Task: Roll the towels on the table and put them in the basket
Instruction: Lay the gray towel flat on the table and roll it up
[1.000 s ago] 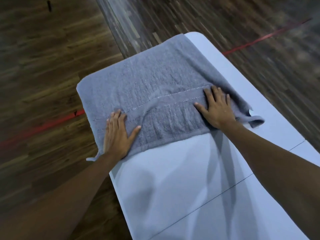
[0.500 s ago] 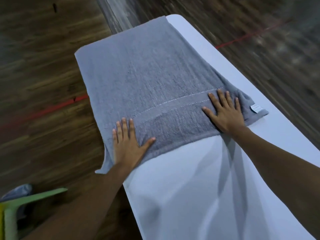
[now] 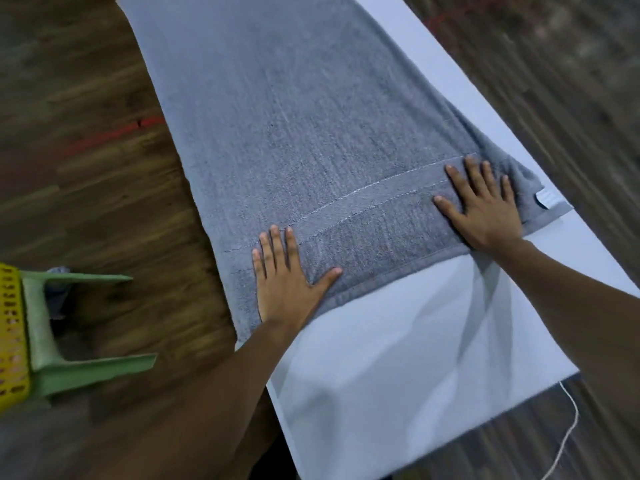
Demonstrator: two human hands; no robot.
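**Towel (image 3: 311,116) spread flat, palms on near end**

Grey towel is lying lengthwise on the white table (image 3: 398,358), left edge hanging over the side. L hand (image 3: 284,282) is pressing the near hem, fingers straight, thumb splayed out. R hand (image 3: 485,209) is pressing flat near the right corner, fingers straight & spread, just beside a white label (image 3: 547,199). Yellow basket (image 3: 10,334) is sitting far left, next to green plastic legs (image 3: 69,368), well apart from the table

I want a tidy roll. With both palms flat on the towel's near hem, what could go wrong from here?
1. The grey towel overhangs the left edge of the table, so the roll may skew or slide off.
2. The corner by the white tag, beside the right hand, looks rumpled; that end could roll lumpy.
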